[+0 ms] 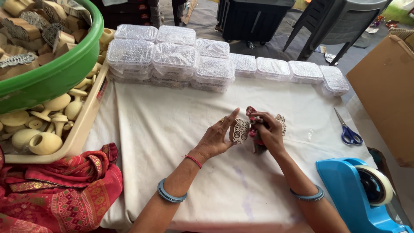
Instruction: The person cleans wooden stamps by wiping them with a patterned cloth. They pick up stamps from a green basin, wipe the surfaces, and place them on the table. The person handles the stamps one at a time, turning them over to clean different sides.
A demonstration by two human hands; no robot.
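My left hand (217, 139) holds a small carved wooden block (240, 130) with a pale cut-out pattern, thumb and fingers around its edge, index finger raised. My right hand (268, 130) is closed on a bunched red patterned cloth (252, 113) pressed against the block. A second carved wooden block (281, 123) lies on the white cloth-covered table (172, 129) just behind my right hand. Both wrists wear blue bangles.
Stacked clear plastic boxes (172, 58) line the table's far edge. A green tub of carved blocks (51, 73) sits over a beige tray of wooden handles (43, 125) at left. Blue scissors (347, 130), a blue tape dispenser (366, 190) and a cardboard box (388, 95) are at right.
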